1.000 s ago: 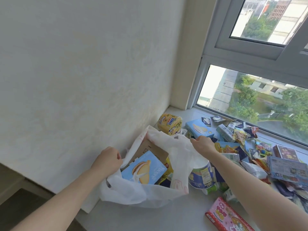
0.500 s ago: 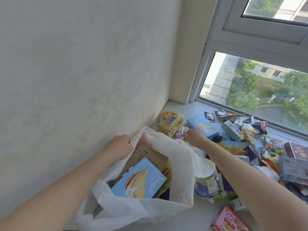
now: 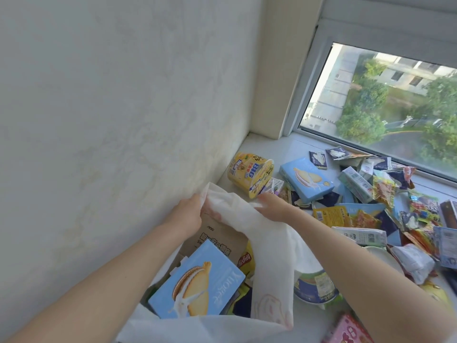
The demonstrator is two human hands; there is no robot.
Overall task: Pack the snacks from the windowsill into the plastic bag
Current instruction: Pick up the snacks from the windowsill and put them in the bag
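A white plastic bag stands open at the left end of the windowsill. Inside it I see a light blue biscuit box, a brown paper package and a yellow chip packet. My left hand grips the bag's far rim near the wall. My right hand holds the same rim a little to the right. Just beyond my hands a yellow noodle tub lies on its side.
A second blue biscuit box and several small packets are scattered along the sill under the window. A blue-and-green cup sits beside the bag. A pink box lies at the sill's near edge. The wall runs close on the left.
Both hands have moved along the bag's rim to its far end and come closer together. The view has dipped nearer to the bag.
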